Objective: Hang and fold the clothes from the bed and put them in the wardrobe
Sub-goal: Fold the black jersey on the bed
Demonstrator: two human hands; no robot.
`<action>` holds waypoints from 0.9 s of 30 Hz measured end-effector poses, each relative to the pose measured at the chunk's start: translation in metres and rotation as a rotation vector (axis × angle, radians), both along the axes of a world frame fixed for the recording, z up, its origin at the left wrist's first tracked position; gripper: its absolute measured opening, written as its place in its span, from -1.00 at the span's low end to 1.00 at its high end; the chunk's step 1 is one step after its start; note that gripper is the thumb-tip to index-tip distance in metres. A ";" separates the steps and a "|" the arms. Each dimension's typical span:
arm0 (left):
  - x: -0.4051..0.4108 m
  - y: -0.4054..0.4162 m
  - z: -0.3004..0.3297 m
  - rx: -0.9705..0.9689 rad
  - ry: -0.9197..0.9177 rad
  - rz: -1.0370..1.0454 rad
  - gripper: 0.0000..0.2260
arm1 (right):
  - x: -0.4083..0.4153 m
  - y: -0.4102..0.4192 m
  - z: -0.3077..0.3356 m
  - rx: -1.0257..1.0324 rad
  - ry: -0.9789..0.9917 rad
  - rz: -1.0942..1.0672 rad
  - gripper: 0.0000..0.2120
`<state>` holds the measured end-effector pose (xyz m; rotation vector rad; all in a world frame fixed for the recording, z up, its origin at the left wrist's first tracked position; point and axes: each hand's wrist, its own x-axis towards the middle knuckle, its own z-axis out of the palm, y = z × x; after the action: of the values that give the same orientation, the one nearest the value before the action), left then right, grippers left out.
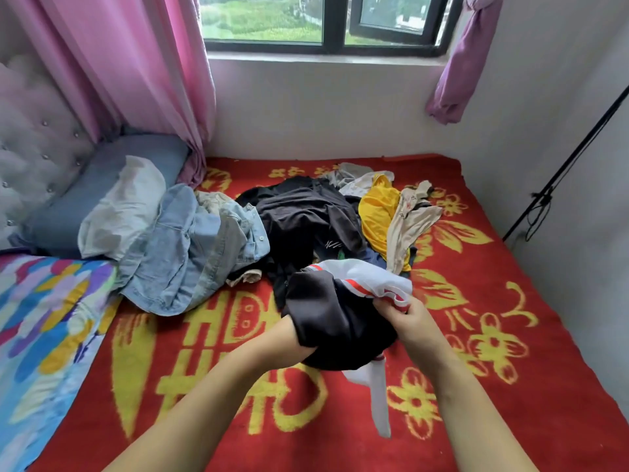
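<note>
Garment (340,311), black and white with red stripes, held above the red blanket (510,386).

We log it bunched, no clear long axis; the white, red-striped edge sits uppermost toward the window (323,22), and a white strip hangs down toward us. Our left arm goes into the black fabric, so the left hand is hidden and we cannot tell its grip. Our right hand (412,321) pinches the striped edge. Just behind lies the pile (306,212): dark clothes, denim (190,247) to the left, a yellow piece (377,212) to the right. A pillow (102,185) rests far left.
</note>
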<state>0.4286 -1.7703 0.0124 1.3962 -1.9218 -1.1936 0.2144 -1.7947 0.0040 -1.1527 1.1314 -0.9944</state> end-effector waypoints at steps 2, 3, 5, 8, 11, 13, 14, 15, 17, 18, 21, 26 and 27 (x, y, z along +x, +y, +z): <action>0.003 0.003 0.001 0.093 -0.009 0.019 -0.79 | 0.005 -0.001 0.007 -0.100 0.041 -0.054 -0.85; 0.008 0.005 0.002 0.188 0.032 0.032 -0.84 | 0.007 0.000 0.011 -0.129 0.027 -0.071 -0.85; 0.024 0.008 0.007 0.388 0.171 -0.027 -0.85 | 0.005 -0.001 0.018 -0.176 0.019 -0.078 -0.82; 0.043 0.007 0.005 0.545 0.424 -0.148 -0.71 | -0.007 -0.004 0.033 -0.210 0.029 0.009 -0.83; 0.029 -0.002 0.002 0.543 0.570 0.084 -0.65 | -0.013 -0.007 0.050 -0.188 0.005 0.156 -0.83; 0.008 -0.011 0.004 0.431 0.630 0.233 -0.71 | -0.011 -0.010 0.060 -0.214 0.114 0.219 -0.80; -0.003 -0.015 0.008 0.359 0.653 0.288 -0.76 | -0.010 -0.012 0.065 -0.219 0.177 0.236 -0.77; -0.011 -0.020 0.013 0.297 0.688 0.341 -0.79 | -0.011 -0.014 0.071 -0.221 0.228 0.243 -0.72; -0.017 -0.026 0.022 0.214 0.794 0.440 -0.78 | -0.018 -0.020 0.079 -0.224 0.275 0.212 -0.69; -0.016 -0.028 0.027 0.183 0.868 0.474 -0.77 | -0.024 -0.022 0.081 -0.218 0.273 0.169 -0.69; -0.006 -0.031 0.038 0.152 1.104 0.464 -0.67 | -0.035 -0.024 0.079 -0.152 0.279 0.017 -0.64; -0.007 -0.033 0.046 0.254 1.140 0.344 -0.67 | -0.030 -0.018 0.072 -0.214 0.255 -0.086 -0.76; -0.006 -0.033 0.048 0.258 1.137 0.328 -0.67 | -0.030 -0.019 0.074 -0.226 0.252 -0.100 -0.76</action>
<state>0.4221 -1.8034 0.0602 0.7577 -0.7439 -1.5890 0.1841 -1.8132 0.0776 -1.4448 1.3108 -1.0972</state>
